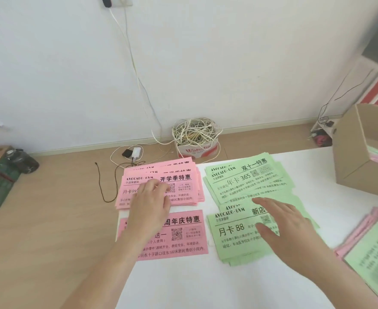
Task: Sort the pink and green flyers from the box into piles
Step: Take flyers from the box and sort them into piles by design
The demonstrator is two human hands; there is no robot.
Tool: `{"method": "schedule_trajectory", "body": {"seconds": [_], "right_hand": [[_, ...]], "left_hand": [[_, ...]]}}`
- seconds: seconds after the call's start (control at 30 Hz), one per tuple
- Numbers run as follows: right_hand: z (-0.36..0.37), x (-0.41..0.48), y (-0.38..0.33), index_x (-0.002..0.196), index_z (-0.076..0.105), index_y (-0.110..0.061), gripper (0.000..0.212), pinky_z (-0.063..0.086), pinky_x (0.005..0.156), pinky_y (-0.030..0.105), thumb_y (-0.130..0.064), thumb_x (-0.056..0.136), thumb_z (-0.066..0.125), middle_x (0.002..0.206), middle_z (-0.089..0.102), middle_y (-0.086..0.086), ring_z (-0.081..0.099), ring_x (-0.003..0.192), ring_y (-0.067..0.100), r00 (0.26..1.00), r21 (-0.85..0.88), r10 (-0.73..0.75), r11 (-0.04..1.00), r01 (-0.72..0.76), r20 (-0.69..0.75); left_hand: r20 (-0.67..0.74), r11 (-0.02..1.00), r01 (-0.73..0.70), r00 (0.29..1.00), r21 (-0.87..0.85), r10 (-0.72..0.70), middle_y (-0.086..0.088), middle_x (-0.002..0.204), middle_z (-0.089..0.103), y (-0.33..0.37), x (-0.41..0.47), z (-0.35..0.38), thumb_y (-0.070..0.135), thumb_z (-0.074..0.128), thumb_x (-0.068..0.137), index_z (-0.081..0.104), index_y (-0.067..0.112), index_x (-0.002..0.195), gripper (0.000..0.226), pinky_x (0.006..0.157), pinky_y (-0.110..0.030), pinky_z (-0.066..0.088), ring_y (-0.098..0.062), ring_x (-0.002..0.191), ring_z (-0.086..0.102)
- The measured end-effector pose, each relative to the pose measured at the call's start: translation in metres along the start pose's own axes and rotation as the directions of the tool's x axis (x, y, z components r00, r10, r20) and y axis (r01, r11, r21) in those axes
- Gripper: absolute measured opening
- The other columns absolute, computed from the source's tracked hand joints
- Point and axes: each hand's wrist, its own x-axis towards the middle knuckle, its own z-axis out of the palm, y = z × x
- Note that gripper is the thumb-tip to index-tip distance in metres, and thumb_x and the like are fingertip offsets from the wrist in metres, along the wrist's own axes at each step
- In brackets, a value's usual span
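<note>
Four piles lie on a white table [206, 286]. A far pink flyer pile [179, 181] has my left hand [150, 201] resting flat on its top sheet, fingers relaxed. A single near pink flyer [183, 239] lies under my left forearm. A far green pile [246, 179] sits to the right. My right hand [281, 221] lies with straight fingers on the near green pile [239, 239]. A cardboard box [357, 157] at the far right holds more pink and green flyers. A mixed unsorted stack [373, 248] lies at the right edge.
Beyond the table, on the wooden floor, stand a small box of tangled cables [194, 137], a charger with cords [134, 152] and a dark bottle on a green box [0, 179] at the left. A white wall runs behind.
</note>
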Motion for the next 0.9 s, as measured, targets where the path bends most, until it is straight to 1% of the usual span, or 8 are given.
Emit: {"method": "schedule_trajectory", "body": {"seconds": [0.1, 0.23, 0.33, 0.47, 0.57, 0.67, 0.77, 0.9], "right_hand": [[-0.025, -0.029, 0.04, 0.141, 0.029, -0.046, 0.054, 0.034, 0.105, 0.037, -0.04, 0.093, 0.053, 0.144, 0.037, -0.024, 0.03, 0.135, 0.007, 0.994, -0.036, 0.108, 0.993, -0.109, -0.015], [-0.041, -0.054, 0.094, 0.141, 0.024, -0.049, 0.062, 0.032, 0.11, 0.041, -0.049, 0.088, 0.056, 0.149, 0.028, -0.022, 0.022, 0.14, 0.009, 0.982, -0.094, 0.19, 0.978, -0.187, 0.023], [-0.051, -0.072, 0.143, 0.143, 0.018, -0.05, 0.073, 0.026, 0.115, 0.044, -0.054, 0.084, 0.061, 0.153, 0.02, -0.021, 0.012, 0.144, 0.01, 0.971, -0.088, 0.237, 0.968, -0.233, 0.038], [-0.062, -0.099, 0.206, 0.144, 0.01, -0.051, 0.086, 0.02, 0.117, 0.049, -0.05, 0.08, 0.068, 0.157, 0.008, -0.02, 0.002, 0.147, 0.007, 0.948, -0.029, 0.3, 0.954, -0.298, 0.103], [-0.058, -0.115, 0.239, 0.148, 0.002, -0.045, 0.096, 0.018, 0.119, 0.046, -0.054, 0.079, 0.068, 0.156, 0.0, -0.023, -0.005, 0.146, 0.005, 0.938, -0.011, 0.304, 0.952, -0.307, 0.167], [-0.052, -0.119, 0.254, 0.15, 0.003, -0.04, 0.09, 0.022, 0.118, 0.039, -0.047, 0.085, 0.064, 0.158, 0.003, -0.021, 0.002, 0.147, 0.005, 0.951, -0.023, 0.28, 0.96, -0.279, 0.133], [-0.055, -0.118, 0.261, 0.15, 0.015, -0.034, 0.076, 0.03, 0.112, 0.031, -0.039, 0.09, 0.061, 0.155, 0.023, -0.018, 0.019, 0.143, 0.006, 0.968, -0.032, 0.25, 0.968, -0.25, 0.01], [-0.054, -0.12, 0.27, 0.148, 0.025, -0.033, 0.07, 0.027, 0.112, 0.027, -0.038, 0.089, 0.062, 0.153, 0.027, -0.018, 0.025, 0.139, 0.008, 0.969, 0.059, 0.245, 0.968, -0.244, -0.012]], "left_hand": [[0.001, 0.952, -0.266, 0.963, -0.151, 0.269, 0.006, 0.112, 0.057, 0.063, -0.013, 0.003, 0.015, 0.058, 0.09, 0.065, 0.019, 0.107, 0.019, 0.091, -0.03, 0.045, -0.014, 0.109, 0.049], [0.04, 0.772, -0.571, 0.796, -0.279, 0.603, 0.005, 0.116, 0.062, 0.151, -0.036, 0.028, 0.015, 0.058, 0.085, 0.065, 0.024, 0.11, 0.028, 0.092, -0.029, 0.048, -0.017, 0.108, 0.055], [0.059, 0.671, -0.671, 0.692, -0.316, 0.719, 0.008, 0.114, 0.065, 0.215, -0.053, 0.049, 0.025, 0.046, 0.086, 0.066, 0.026, 0.105, 0.028, 0.09, -0.026, 0.05, -0.015, 0.105, 0.057], [0.142, 0.634, -0.694, 0.629, -0.341, 0.764, 0.004, 0.122, 0.064, 0.288, -0.07, 0.081, 0.024, 0.053, 0.086, 0.068, 0.022, 0.108, 0.027, 0.089, -0.034, 0.053, -0.017, 0.113, 0.055], [0.419, 0.716, -0.646, 0.591, -0.265, 0.689, -0.001, 0.155, 0.029, 0.329, -0.077, 0.102, 0.033, 0.059, 0.09, 0.042, 0.024, 0.141, 0.054, 0.116, -0.039, 0.026, -0.019, 0.143, 0.022], [0.56, 0.719, -0.679, 0.541, -0.149, 0.627, -0.001, 0.16, 0.006, 0.348, -0.078, 0.113, 0.045, 0.063, 0.086, 0.017, 0.029, 0.15, 0.08, 0.119, -0.038, 0.008, -0.018, 0.147, 0.005], [0.528, 0.702, -0.707, 0.565, -0.086, 0.634, -0.001, 0.158, 0.019, 0.356, -0.075, 0.116, 0.037, 0.058, 0.091, 0.024, 0.025, 0.149, 0.068, 0.116, -0.034, 0.015, -0.018, 0.145, 0.017], [0.461, 0.659, -0.748, 0.559, -0.078, 0.689, 0.001, 0.146, 0.042, 0.361, -0.071, 0.12, 0.025, 0.046, 0.095, 0.044, 0.022, 0.136, 0.042, 0.109, -0.035, 0.035, -0.018, 0.134, 0.038]]}}
